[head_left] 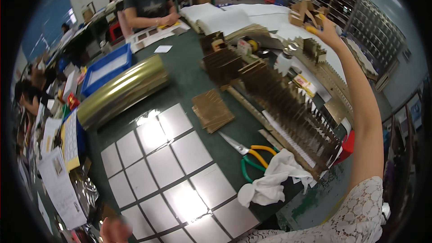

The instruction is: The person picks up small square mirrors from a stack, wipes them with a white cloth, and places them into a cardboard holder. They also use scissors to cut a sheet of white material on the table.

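My right arm, in a white lace sleeve, stretches to the far right. My right hand (325, 29), with yellow covers on its fingertips, is beside a small open cardboard box (297, 18); its thumb and forefinger are apart, and nothing shows between them. Low at the left edge of the sheet, my left hand (115, 230) is blurred and partly cut off, so its grip is unclear. Next to it lies a grid of silvery square plates (164, 166) with dark gaps between them. Beyond the grid rests a small stack of brownish-gold square sheets (212, 110).
Scissors (245, 150) with yellow and green handles lie by a crumpled white cloth (274, 180). A long rack of upright brown sheets (274, 94) fills the right. At left are a gold film roll (126, 90) and blue tray (105, 67). Another person (150, 6) works across the table.
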`<state>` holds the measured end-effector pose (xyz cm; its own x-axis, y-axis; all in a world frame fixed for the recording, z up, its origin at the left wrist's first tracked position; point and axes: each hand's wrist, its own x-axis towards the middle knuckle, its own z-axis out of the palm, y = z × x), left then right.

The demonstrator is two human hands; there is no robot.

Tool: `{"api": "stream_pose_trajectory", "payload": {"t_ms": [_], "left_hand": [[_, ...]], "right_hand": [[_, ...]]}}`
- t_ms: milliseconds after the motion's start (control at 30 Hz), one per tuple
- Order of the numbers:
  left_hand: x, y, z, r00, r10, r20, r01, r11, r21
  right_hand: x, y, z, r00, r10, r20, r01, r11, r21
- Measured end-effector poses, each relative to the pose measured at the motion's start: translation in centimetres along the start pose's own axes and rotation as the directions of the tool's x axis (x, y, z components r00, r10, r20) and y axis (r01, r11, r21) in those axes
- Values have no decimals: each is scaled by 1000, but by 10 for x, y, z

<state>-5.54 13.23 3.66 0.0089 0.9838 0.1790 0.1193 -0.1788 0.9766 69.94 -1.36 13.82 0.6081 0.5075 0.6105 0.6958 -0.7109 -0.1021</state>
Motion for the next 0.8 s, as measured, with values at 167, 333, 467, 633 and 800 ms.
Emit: {"api": "stream_pose_trajectory", "payload": {"t_ms": [167,333,467,633,800], "left_hand": [[5,-1,40,989,32,143,-42,996,72],[7,4,66,975,96,199,-122,985,125],[11,3,74,976,62,208,-91,987,132],[7,8,81,973,69,218,-104,983,153],[5,11,81,971,17,240,-56,986,158]], "right_hand": [[-86,112,22,962,257,88,-256,966,-20],[-113,147,67,923,356,146,-372,922,105],[-111,168,96,934,329,137,-354,899,257],[-101,163,116,936,263,235,-350,775,526],[-98,171,114,945,265,190,-323,680,659]]}}
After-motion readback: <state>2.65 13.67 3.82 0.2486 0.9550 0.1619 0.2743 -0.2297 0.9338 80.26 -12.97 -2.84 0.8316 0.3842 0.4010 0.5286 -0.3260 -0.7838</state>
